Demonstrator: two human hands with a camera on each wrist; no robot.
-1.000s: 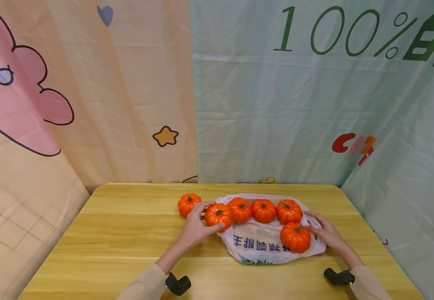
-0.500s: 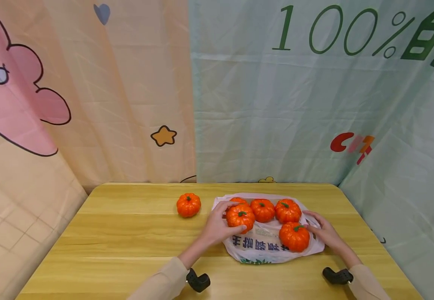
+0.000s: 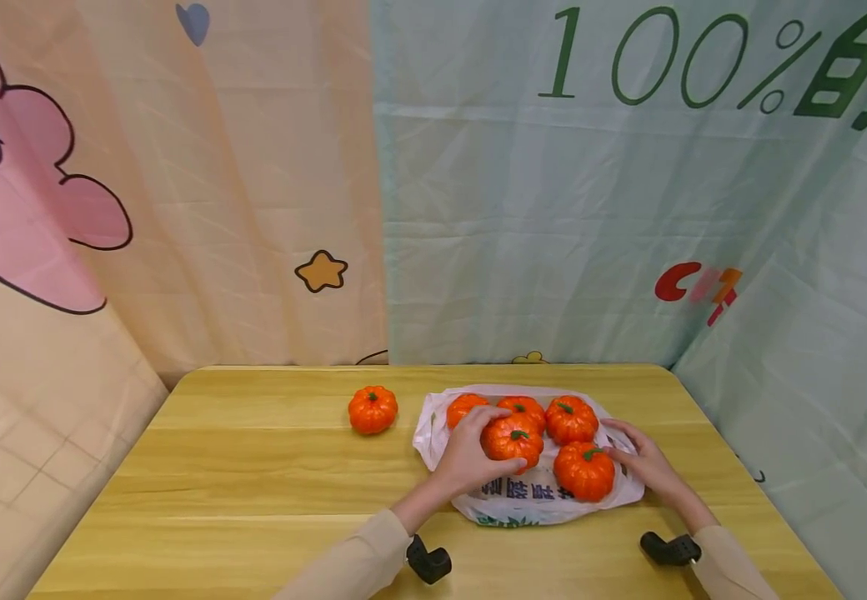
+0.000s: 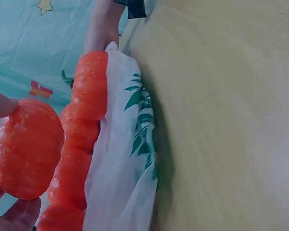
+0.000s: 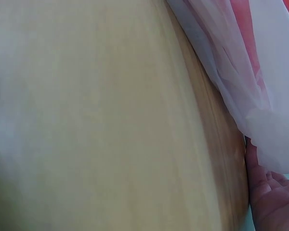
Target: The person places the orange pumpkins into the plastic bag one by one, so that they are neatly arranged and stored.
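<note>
My left hand (image 3: 471,450) grips a small orange pumpkin (image 3: 512,443) with a green stem. In the left wrist view, thumb and fingers span this pumpkin (image 4: 28,149), apart from the row beyond it. Below lies a white plastic bag (image 3: 508,511) with dark printed characters and green leaves. Several like pumpkins rest on or in it: three along the back and one pumpkin (image 3: 584,473) at front right. My right hand (image 3: 651,467) holds the bag's right edge; in the right wrist view the plastic (image 5: 274,144) hides part of the fingers.
One more pumpkin (image 3: 373,410) sits alone on the wooden table (image 3: 238,475), left of the bag. Printed curtains (image 3: 463,250) stand behind the table and at both sides. A black wrist device (image 3: 428,560) is on each forearm.
My left hand has carried its pumpkin rightward, from the bag's left edge to above its middle. The right hand stays at the bag's right edge. The view has shifted slightly.
</note>
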